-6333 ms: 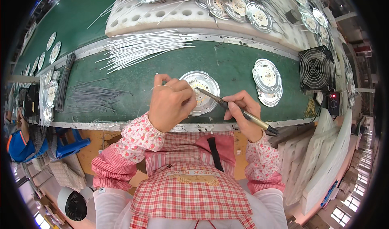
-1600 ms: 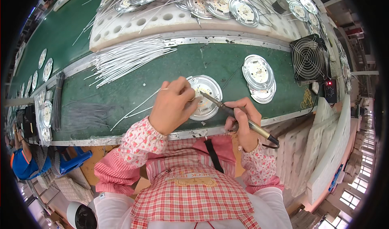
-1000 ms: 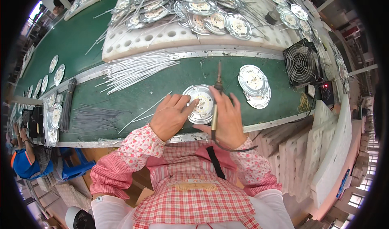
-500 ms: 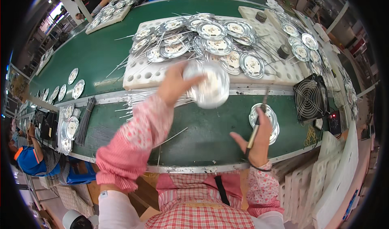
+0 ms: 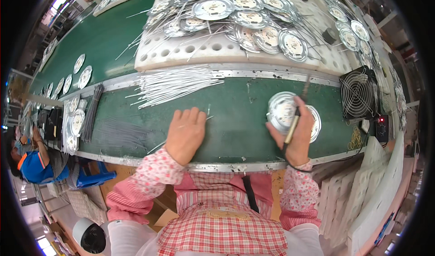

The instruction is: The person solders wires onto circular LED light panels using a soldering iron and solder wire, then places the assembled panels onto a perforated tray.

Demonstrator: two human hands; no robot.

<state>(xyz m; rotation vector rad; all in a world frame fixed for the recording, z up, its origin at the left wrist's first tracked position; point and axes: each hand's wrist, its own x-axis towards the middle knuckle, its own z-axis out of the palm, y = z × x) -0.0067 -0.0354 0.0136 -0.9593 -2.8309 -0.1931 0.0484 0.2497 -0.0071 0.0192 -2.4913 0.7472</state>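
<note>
My left hand [image 5: 186, 133] is closed low over the front part of the green table, knuckles up. Its fingers press down on a thin white wire [image 5: 156, 147], which pokes out on both sides of the hand. My right hand [image 5: 299, 136] grips a soldering iron [image 5: 292, 128], its tip pointing away and blurred. Just beyond the right thumb is a round silver disc [image 5: 281, 111] with a white middle; whether the thumb touches it I cannot tell. A second disc [image 5: 314, 122] lies partly behind this hand. A bundle of white wires [image 5: 176, 86] lies beyond my left hand.
A pile of wired discs [image 5: 249, 18] covers a white foam board [image 5: 176, 52] with holes at the back. A black fan [image 5: 355, 97] and a small box with a red light [image 5: 382, 127] stand at right. Grey wires [image 5: 93, 113] lie at left, near a seated co-worker [image 5: 43, 165].
The disc my left hand carried is out of it; a bright disc now tops the pile. That hand has come down onto the wire. The disc by my right hand has shifted left.
</note>
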